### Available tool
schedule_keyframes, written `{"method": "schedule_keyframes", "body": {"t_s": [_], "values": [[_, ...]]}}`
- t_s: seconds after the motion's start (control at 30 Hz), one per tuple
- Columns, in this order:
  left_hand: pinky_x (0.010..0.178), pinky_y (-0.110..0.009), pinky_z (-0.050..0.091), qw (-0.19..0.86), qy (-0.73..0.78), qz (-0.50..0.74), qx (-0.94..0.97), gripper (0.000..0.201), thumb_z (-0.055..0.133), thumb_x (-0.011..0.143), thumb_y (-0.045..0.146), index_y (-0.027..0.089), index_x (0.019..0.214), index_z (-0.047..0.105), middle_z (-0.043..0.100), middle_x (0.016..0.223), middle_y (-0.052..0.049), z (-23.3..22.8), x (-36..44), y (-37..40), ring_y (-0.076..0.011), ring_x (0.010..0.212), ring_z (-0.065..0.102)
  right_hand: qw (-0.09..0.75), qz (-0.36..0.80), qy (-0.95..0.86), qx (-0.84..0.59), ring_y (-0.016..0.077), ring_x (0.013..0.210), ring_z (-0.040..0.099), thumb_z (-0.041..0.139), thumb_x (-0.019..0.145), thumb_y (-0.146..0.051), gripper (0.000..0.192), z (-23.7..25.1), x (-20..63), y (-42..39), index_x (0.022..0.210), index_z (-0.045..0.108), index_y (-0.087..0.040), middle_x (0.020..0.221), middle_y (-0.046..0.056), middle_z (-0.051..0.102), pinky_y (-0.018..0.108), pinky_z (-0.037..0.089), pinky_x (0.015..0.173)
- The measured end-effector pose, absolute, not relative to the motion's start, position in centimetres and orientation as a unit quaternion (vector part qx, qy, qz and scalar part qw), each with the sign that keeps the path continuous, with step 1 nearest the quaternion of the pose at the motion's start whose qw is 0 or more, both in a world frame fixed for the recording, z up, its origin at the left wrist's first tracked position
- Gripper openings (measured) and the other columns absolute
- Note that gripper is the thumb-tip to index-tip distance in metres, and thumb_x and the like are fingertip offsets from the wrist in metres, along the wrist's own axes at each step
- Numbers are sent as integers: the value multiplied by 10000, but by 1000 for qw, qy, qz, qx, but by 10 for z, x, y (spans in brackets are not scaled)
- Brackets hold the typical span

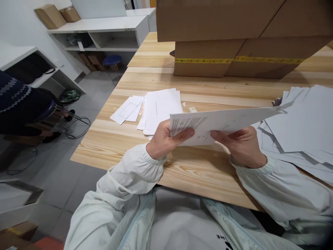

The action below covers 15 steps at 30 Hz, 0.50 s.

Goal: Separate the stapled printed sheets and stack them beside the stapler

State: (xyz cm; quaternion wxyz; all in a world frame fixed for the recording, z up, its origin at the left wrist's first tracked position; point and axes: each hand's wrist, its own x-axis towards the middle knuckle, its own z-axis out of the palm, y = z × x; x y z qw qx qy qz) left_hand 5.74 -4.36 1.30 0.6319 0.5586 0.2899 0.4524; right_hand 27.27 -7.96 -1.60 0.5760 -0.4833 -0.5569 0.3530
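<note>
Between my two hands a white printed sheet of card [218,123] is held up, tilted above the wooden table [140,147]. My left hand [169,139] grips its left end, thumb on top beside small printed text. My right hand [238,140] pinches the near edge right of the middle, thumb on top; the fingers of both hands are partly hidden beneath. Behind my left hand lies a stack of white papers [162,107], with smaller white cards [127,109] to its left. A large loose pile of white sheets [304,118] spreads out right of my right hand.
Big cardboard boxes [208,52] with yellow tape stand stacked at the table's back. A small white block [192,109] lies behind the held card. To the left are a seated person [18,100], white shelves [104,24] and a blue stool [112,60].
</note>
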Motion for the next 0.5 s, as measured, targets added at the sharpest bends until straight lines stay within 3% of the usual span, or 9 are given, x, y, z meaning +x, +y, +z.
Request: {"method": "schedule_keyframes", "body": {"t_s": [0.3, 0.4, 0.5], "values": [[953, -409, 507, 629, 303, 453, 554, 286, 780, 744, 368, 182, 958, 748, 743, 1020, -62, 16, 59, -45, -283, 1021, 669, 596, 337, -549, -479, 226, 824, 725, 840, 678, -323, 211, -5, 268, -79, 872, 758, -312, 918, -16, 765, 412, 638, 726], [1083, -389, 427, 622, 296, 483, 541, 436, 777, 755, 290, 210, 1173, 686, 705, 1168, -55, 21, 60, -48, -287, 1217, 587, 611, 311, -544, -484, 185, 780, 710, 788, 747, -367, 178, -8, 267, -81, 905, 754, -291, 885, -21, 760, 351, 616, 709], [1158, -362, 352, 665, 310, 490, 471, 755, 757, 774, 238, 298, 1455, 437, 606, 1354, -22, 28, 63, -59, -270, 1378, 446, 593, 292, -514, -546, 144, 643, 652, 734, 803, -417, 187, -8, 275, -90, 885, 745, -250, 759, -16, 726, 264, 548, 553]]}}
